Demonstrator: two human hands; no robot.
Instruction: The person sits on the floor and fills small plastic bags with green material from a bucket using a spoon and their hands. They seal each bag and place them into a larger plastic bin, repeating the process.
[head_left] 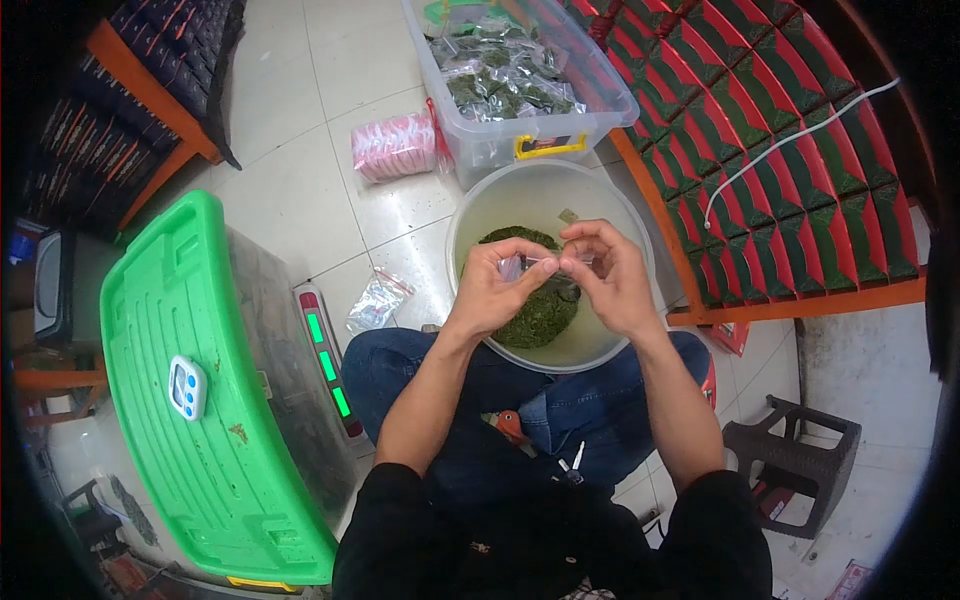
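Note:
A round, whitish tub (480, 203) stands in front of my crossed legs, with chopped green leaf material (537, 318) inside it. Above the tub, my left hand (507, 277) and my right hand (606, 272) meet, thumbs and fingertips pinched together. Between them they hold the top edge of a small clear plastic bag (566, 287), which hangs down and looks dark inside. How full the bag is cannot be made out. A small pale green square (568, 216) shows near the tub's far inner side.
Beyond the tub, a clear bin (480, 142) holds many filled bags. Pink packs (393, 148) and a clear packet (379, 301) lie on the tiles. At left is a green-lidded box (210, 440) beside a lit display (328, 367); at right, a box rack (765, 165) and dark stool (795, 450).

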